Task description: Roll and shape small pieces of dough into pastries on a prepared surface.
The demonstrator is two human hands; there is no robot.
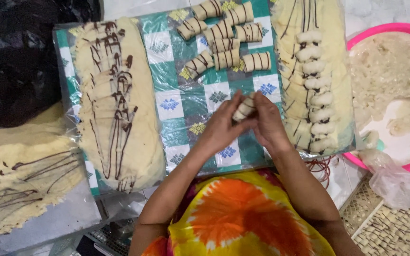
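My left hand (221,127) and my right hand (267,122) meet over the checked green plastic sheet (186,102), both pinching one small roll of pale dough with dark stripes (244,108). Several finished striped rolls (228,40) lie in a cluster on the sheet beyond my hands. To the right, a stack of thin dough strips (296,61) carries a column of white filling lumps (316,90). On the left lies a long slab of dough slices drizzled with chocolate (115,99).
A pink basin (386,29) with white mash stands at the right. A black plastic bag (20,57) sits at the far left above another chocolate-streaked dough sheet (22,178). A tray of small cut pieces (395,232) and a clear bag (395,182) are bottom right.
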